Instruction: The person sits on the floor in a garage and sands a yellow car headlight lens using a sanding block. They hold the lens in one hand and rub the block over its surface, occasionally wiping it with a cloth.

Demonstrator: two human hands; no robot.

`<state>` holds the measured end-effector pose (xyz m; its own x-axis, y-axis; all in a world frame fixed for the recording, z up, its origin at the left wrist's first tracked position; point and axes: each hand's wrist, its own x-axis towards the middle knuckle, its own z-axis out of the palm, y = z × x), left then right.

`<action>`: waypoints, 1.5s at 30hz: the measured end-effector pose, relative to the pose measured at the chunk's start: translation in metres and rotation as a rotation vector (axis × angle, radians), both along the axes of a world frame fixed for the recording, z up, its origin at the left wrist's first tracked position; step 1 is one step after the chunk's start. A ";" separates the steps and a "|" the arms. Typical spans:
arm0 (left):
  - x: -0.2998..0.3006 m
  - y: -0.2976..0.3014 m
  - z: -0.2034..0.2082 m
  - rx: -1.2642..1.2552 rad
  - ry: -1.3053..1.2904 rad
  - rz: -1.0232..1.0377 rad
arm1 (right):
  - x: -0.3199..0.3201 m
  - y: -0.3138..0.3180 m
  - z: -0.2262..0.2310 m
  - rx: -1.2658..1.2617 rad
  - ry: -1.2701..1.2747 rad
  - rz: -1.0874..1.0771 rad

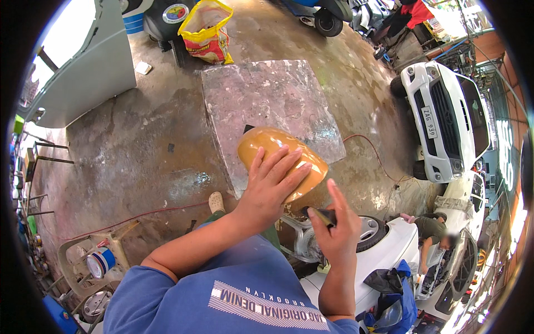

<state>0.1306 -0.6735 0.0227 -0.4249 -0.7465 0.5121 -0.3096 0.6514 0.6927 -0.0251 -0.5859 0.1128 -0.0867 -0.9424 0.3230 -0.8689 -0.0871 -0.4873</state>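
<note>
The glossy orange-tan, curved shell-shaped panel point(273, 140) is at mid-view, its upper part overlapping the slab behind it; what supports it cannot be told. Farthest left, a large grey vehicle body panel point(92, 83) stands on the floor, with a beige plastic chair point(119, 250) below it in the view and a blue-and-white cylindrical can point(101, 263) at the chair. Next comes a yellow-and-red bag with its mouth open point(207, 39), then a flat, mottled pinkish-grey slab point(261, 92). The left hand point(271, 181) lies palm down on the orange-tan panel, fingers extended and slightly spread. To its right, the right hand point(340, 222) pinches a small dark piece point(328, 216) between thumb and fingers, its index finger extended near the panel's right end. Farther right, a person point(433, 234) bends beside white car bodywork, below a white pickup-like vehicle point(445, 117).
</note>
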 end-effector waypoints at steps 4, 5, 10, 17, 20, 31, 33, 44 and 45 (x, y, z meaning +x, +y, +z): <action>0.000 0.001 -0.001 -0.015 -0.002 -0.001 | -0.003 -0.006 0.004 0.083 0.176 0.114; 0.000 0.001 -0.001 -0.016 0.001 -0.001 | -0.003 -0.006 0.006 0.111 0.204 0.116; 0.002 0.001 -0.001 -0.013 0.006 -0.008 | 0.000 -0.002 0.009 0.128 0.281 0.148; 0.004 0.002 0.002 0.012 0.025 -0.024 | 0.010 0.005 0.010 0.168 0.343 0.296; 0.005 0.002 0.003 0.021 0.030 -0.030 | 0.009 0.004 0.014 0.171 0.359 0.295; 0.008 0.000 -0.001 -0.007 0.002 -0.018 | -0.013 -0.012 0.011 0.057 0.159 0.045; 0.008 0.001 -0.002 -0.014 -0.004 -0.010 | -0.010 -0.013 0.008 0.014 -0.055 -0.033; 0.002 0.008 -0.003 -0.034 0.015 0.014 | 0.029 -0.018 0.006 0.254 -0.414 -0.300; 0.002 0.009 -0.003 -0.030 0.017 0.012 | 0.028 -0.018 0.005 0.257 -0.409 -0.301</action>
<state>0.1324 -0.6650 0.0199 -0.4074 -0.7357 0.5411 -0.3055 0.6682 0.6784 0.0029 -0.6038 0.1179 -0.4332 -0.9008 -0.0295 -0.5734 0.3007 -0.7621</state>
